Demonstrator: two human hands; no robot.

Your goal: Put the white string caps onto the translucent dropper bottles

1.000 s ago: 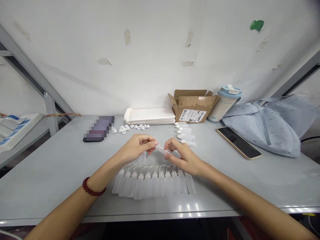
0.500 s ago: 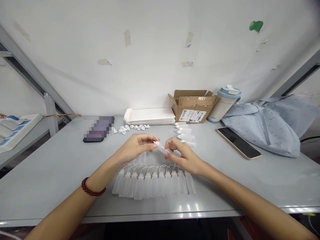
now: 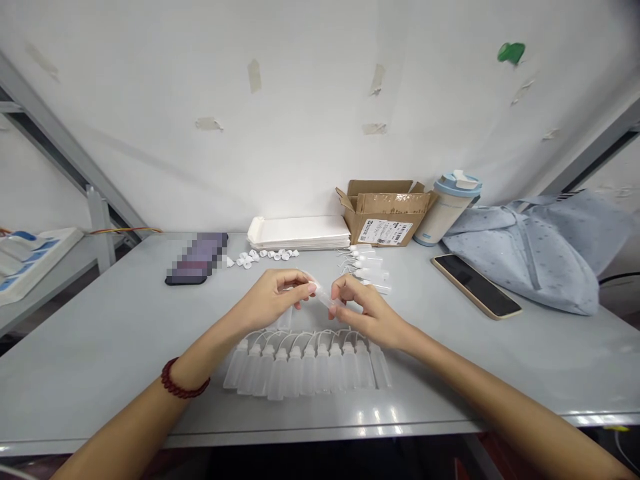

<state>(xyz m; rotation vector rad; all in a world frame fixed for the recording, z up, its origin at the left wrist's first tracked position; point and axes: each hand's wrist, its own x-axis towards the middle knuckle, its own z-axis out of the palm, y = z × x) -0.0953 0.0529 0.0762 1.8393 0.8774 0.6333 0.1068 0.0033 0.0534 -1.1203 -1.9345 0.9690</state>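
Note:
A small translucent squeeze bottle is held tilted between my two hands above the table. My left hand pinches its white cap end, with thumb and fingers closed there. The fingers of my right hand are closed round the bottle's lower end. Below my hands lies a row of similar bottles, side by side, with thin curved tubes at their caps. Another clear bottle lies partly hidden behind my left hand. Beyond my right hand are several more bottles with white tops.
Small white caps lie scattered near a stack of white sheets. An opened cardboard box and a tumbler stand at the wall. Phones lie at both sides, and a blue cloth bag at right.
My left fingers have shifted slightly on the cap end of the bottle. My right hand keeps its hold in nearly the same place.

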